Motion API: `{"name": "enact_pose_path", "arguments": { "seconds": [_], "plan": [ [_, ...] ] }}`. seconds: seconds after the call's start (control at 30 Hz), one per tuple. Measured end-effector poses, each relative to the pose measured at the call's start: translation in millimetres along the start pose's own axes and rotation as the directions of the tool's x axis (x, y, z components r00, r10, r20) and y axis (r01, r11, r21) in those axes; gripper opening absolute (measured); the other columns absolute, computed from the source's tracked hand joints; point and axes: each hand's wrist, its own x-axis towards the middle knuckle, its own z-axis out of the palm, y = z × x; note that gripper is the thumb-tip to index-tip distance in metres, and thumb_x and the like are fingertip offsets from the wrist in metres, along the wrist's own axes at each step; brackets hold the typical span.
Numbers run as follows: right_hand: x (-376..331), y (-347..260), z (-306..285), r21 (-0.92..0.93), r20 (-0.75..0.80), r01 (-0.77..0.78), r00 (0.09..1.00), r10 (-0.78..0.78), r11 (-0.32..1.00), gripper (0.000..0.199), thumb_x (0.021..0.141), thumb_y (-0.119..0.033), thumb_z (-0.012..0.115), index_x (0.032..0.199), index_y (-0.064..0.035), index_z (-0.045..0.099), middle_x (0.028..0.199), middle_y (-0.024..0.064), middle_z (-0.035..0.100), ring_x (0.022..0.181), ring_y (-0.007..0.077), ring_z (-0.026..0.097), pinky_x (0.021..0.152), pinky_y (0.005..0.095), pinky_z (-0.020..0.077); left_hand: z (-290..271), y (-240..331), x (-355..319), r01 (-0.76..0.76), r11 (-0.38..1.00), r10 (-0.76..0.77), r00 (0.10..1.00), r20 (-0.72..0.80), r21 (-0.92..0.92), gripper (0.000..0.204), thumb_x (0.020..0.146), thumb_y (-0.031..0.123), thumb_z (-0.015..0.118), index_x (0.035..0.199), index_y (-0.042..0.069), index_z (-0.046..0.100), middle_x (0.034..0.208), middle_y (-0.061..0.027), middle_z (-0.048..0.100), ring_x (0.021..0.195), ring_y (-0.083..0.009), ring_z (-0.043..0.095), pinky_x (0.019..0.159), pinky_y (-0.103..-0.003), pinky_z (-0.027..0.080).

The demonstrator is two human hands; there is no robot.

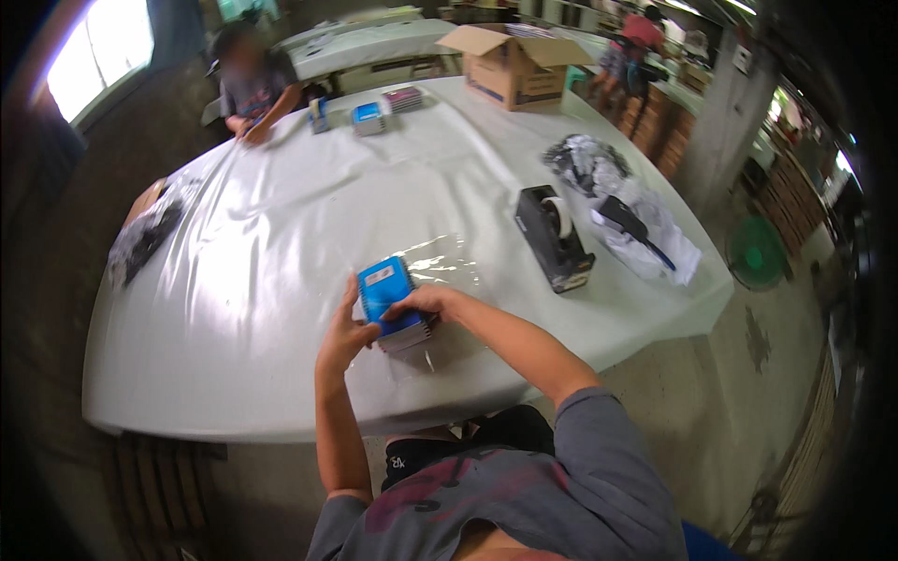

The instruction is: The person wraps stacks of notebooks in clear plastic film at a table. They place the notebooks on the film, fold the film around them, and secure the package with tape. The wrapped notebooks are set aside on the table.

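— Fingers first: what are the left hand's doing?

— Fingers of the left hand [344, 334] curl against the left edge of the blue packet stack [393, 301], thumb toward the top face, pressing it from that side.

— And where does the stack sit?

— Near the front edge of the white table [281, 215], on a sheet of clear film [440, 260] that spreads out behind it. It lies between the two hands, tilted a little, its blue face with a pale label upward, grey layers showing at its lower right edge.

— The right hand?

— The right hand [423, 301] lies over the stack's right corner, fingers bent and closed down on the top and the near side, so the stack is clamped from both sides.

— Anything further right?

— A black tape dispenser [554, 238] stands well apart from the hands, and beyond it a heap of clear bags [645, 234] with a dark tool on top.

— And the far side?

— At the far left a person [253, 84] leans on the table; just beside them are small blue packets [368, 116], and a cardboard box [513, 64] stands open at the far end. A dark bundle [145, 238] lies on the left edge.
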Motion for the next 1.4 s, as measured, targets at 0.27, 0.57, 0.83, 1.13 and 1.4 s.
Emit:
{"name": "enact_pose_path", "arguments": {
  "seconds": [0.27, 0.57, 0.83, 1.13, 1.4],
  "plan": [
    [-16.0, -10.6, 7.6, -0.09, -0.074, -0.031, 0.997, 0.024, 0.995, 0.064, 0.056, -0.033, 0.085, 0.108, -0.0038, 0.063, 0.102, 0.0125, 0.066, 0.086, 0.0248, 0.066, 0.076, 0.0385, 0.0533, 1.4, -26.9, 29.1, 0.038, 0.958, -0.108, 0.966, 0.237, 0.284, 0.108, 0.061, 0.009, 0.071, 0.145, -0.001, 0.005, 0.151, -0.0266, 0.007, 0.11, -0.0315, 0.053, 0.076, -0.034, 0.051],
    [-17.1, -14.4, 22.1, -0.642, -0.371, 0.001, 0.874, -0.313, 0.766, 0.106, 0.057, -0.037, 0.08, 0.132, 0.0127, 0.024, 0.122, 0.0263, 0.053, 0.103, 0.0328, 0.059, 0.083, 0.0351, 0.0508, 10.8, 7.3, 30.5, 0.189, 0.947, -0.272, 0.902, 0.334, 0.26, 0.142, 0.055, 0.04, 0.088, 0.142, 0.025, -0.024, 0.144, -0.0314, 0.019, 0.081, -0.0301, 0.065, 0.062, -0.034, 0.056],
    [1.4, 5.5, 32.8, -0.346, -0.386, 0.115, 0.887, -0.253, 0.931, 0.106, 0.081, -0.046, 0.059, 0.142, 0.0043, -0.012, 0.13, 0.031, 0.038, 0.121, 0.0444, 0.041, 0.098, 0.0483, 0.0376, 10.3, -3.9, 36.5, 0.199, 0.947, -0.282, 0.889, 0.36, 0.251, 0.143, 0.057, 0.039, 0.088, 0.139, 0.026, -0.03, 0.101, -0.0216, 0.061, 0.065, -0.022, 0.066, 0.055, -0.033, 0.055],
    [9.8, 23.8, 45.5, -0.583, -0.46, 0.033, 0.81, -0.363, 0.812, 0.102, 0.085, -0.049, 0.055, 0.143, -0.0002, -0.014, 0.136, 0.0301, 0.028, 0.12, 0.0497, 0.035, 0.1, 0.0573, 0.0304, 0.6, -5.3, 25.6, 0.288, 0.953, -0.243, 0.912, 0.331, -0.094, 0.111, 0.07, 0.029, 0.081, 0.147, 0.021, 0.001, 0.121, -0.0172, 0.054, 0.069, -0.0206, 0.066, 0.056, -0.031, 0.054],
    [4.9, 18.3, 44.3, -0.562, -0.477, 0.031, 0.804, -0.355, 0.826, 0.094, 0.089, -0.041, 0.054, 0.145, -0.0145, -0.016, 0.137, 0.0312, 0.027, 0.122, 0.0481, 0.035, 0.101, 0.0549, 0.0304, -57.0, -78.2, 92.2, -0.04, 0.977, 0.08, 0.979, -0.186, 0.208, 0.085, 0.071, 0.026, 0.08, 0.14, 0.009, 0.034, 0.135, -0.0147, 0.046, 0.116, -0.0323, 0.053, 0.087, -0.038, 0.048]
  ]
}}
